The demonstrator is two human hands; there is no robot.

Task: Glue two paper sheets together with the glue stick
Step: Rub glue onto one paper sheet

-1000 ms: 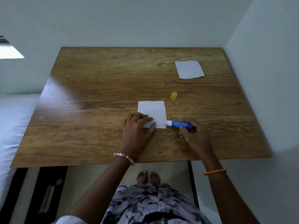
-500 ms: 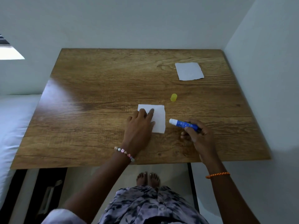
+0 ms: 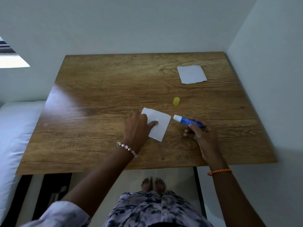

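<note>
A small white paper sheet (image 3: 159, 125) lies near the middle of the wooden table (image 3: 101, 99), turned at an angle. My left hand (image 3: 136, 128) rests flat on its left part, a fingertip pressing its middle. My right hand (image 3: 200, 133) grips a blue glue stick (image 3: 186, 120), uncapped, its white tip pointing left just off the sheet's right corner. The yellow cap (image 3: 176, 101) stands on the table behind the stick. A second white sheet (image 3: 191, 74) lies apart at the far right.
White walls close in the table at the back and on the right. A white mattress (image 3: 14, 128) lies along the left side. My bare feet (image 3: 153, 184) stand on the floor under the table's near edge.
My left hand has slid forward on the near sheet and turned it clockwise. My right hand has drawn the glue stick's tip off the sheet's edge, slightly to the right.
</note>
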